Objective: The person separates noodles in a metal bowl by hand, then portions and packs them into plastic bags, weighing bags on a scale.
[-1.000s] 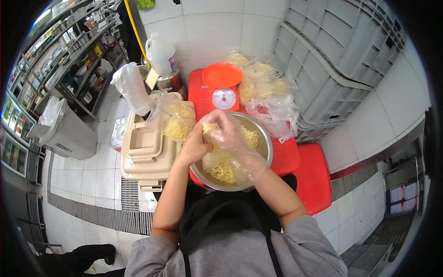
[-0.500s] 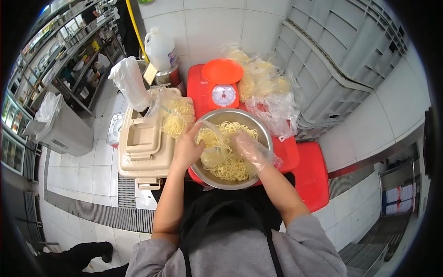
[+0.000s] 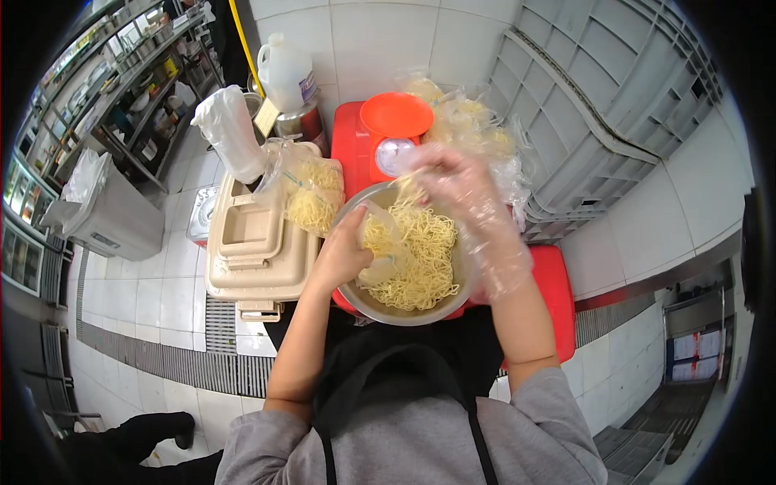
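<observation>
A steel bowl [image 3: 380, 309] of yellow noodles [image 3: 424, 267] sits in front of me. My left hand [image 3: 346, 252] is closed on the edge of a clear plastic bag [image 3: 394, 241] at the bowl's left side; the bag hangs over the noodles with its mouth toward the middle. My right hand [image 3: 462, 184], in a loose clear plastic glove, is raised above the bowl's far right rim. Its fingers pinch a small strand bunch of noodles that hangs down toward the bowl. Behind it is a red dial scale [image 3: 394, 121], its dial partly covered by the hand.
Filled noodle bags [image 3: 314, 194] lie on a beige lidded box [image 3: 250, 279] at left. More bags [image 3: 473, 121] are piled behind the scale. Grey crates [image 3: 566, 137] stack at right. A white jug [image 3: 283, 77] stands at the back. Another person's dark leg [image 3: 145, 436] shows lower left.
My right hand has risen from among the noodles, up and away from me, and now lifts a few strands. The left hand stays on the bag. The view has shifted slightly.
</observation>
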Demonstrator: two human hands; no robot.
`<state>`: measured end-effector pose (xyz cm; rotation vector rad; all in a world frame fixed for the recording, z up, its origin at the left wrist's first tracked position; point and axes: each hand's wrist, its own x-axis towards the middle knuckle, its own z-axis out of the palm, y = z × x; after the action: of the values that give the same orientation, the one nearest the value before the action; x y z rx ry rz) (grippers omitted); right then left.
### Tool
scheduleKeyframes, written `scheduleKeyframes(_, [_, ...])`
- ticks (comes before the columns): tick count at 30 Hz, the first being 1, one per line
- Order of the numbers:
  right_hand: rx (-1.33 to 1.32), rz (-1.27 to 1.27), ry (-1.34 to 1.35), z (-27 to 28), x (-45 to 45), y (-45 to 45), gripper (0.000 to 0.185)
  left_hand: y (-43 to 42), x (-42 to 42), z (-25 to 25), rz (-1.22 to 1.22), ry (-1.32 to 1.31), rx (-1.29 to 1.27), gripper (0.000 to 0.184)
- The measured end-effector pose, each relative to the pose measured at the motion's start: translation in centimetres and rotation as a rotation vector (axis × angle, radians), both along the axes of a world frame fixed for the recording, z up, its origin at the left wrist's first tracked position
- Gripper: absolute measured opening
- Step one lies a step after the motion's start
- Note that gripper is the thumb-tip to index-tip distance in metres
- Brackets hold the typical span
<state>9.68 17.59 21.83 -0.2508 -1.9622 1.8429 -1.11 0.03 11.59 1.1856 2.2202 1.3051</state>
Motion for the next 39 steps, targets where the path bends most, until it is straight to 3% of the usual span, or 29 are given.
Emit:
scheduleKeyframes(2, [0.010,0.164,0.028,-1.7,-0.1,-1.6,0.019,0.0,-0.1,-0.2,0.003,-0.126,0.012,0.072])
scheduleKeyframes(5, [0.752,0.320,-0.090,-6.5,-0.1,-0.3,0.033,-0.4,-0.8,-1.6,0.009,-0.223,0.060,0.075])
scheduleKeyframes(8, [0.357,0.051,-0.229,-2.5,1.8,-2.0,0.050,-0.9,-0.8,-1.7,0.004,-0.212,0.073,0.076])
scheduleKeyframes(10, [0.599,0.027,-0.114,-7.3,1.5,-2.1,0.057,-0.7,-0.6,-1.3,-0.006,-0.215,0.059,0.076])
scheduleKeyframes(12, [0.494,0.052,-0.108,-15.4,1.3,-1.1,0.053,-0.3,-0.5,-1.3,-0.021,-0.224,0.066,0.076])
scheduleKeyframes(13, [0.395,0.052,-0.184,-16.5,1.2,-0.4,0.046,-0.2,-0.6,-1.1,-0.022,-0.209,0.065,0.076])
scheduleKeyframes(14, [0.297,0.045,-0.257,-15.9,1.0,-0.4,0.039,-0.1,-0.6,-0.9,-0.023,-0.194,0.065,0.076])
scheduleKeyframes(16, [0.345,-0.046,-0.477,-14.6,1.5,0.5,0.025,-0.7,-0.3,-0.3,-0.004,-0.140,0.027,0.076])
scheduleKeyframes(17, [0.120,-0.028,-0.340,-12.3,1.6,0.6,0.011,-0.9,-0.4,-0.8,-0.019,-0.182,0.039,0.077])
scheduleKeyframes(21, [0.064,0.073,-0.158,-1.9,0.7,0.8,0.011,-0.3,-0.5,-0.2,-0.076,-0.246,0.025,0.078])
scheduleKeyframes(24, [0.015,0.118,-0.076,2.5,0.1,-0.5,0.016,0.0,-0.2,0.4,-0.088,-0.218,0.012,0.080])
scheduleKeyframes(27, [-0.069,0.186,0.034,2.1,-0.6,-0.8,0.022,0.0,-0.4,0.1,-0.080,-0.184,-0.001,0.081])
scheduleKeyframes(31, [-0.154,0.189,0.067,-1.1,-1.5,-2.0,0.024,-0.3,-0.9,-0.4,-0.057,-0.338,-0.049,0.082])
scheduleKeyframes(34, [0.722,0.240,0.160,-4.9,-0.3,-1.3,0.030,-0.3,-1.2,-1.6,-0.066,-0.320,0.113,0.083])
scheduleKeyframes(37, [0.065,0.164,-0.338,-2.8,2.0,-1.7,0.045,-0.6,-1.2,-1.3,-0.047,-0.321,0.096,0.084])
scheduleKeyframes(39, [0.320,0.022,-0.283,-6.1,2.3,-2.0,0.053,-0.6,-0.9,-1.0,-0.041,-0.356,0.105,0.084])
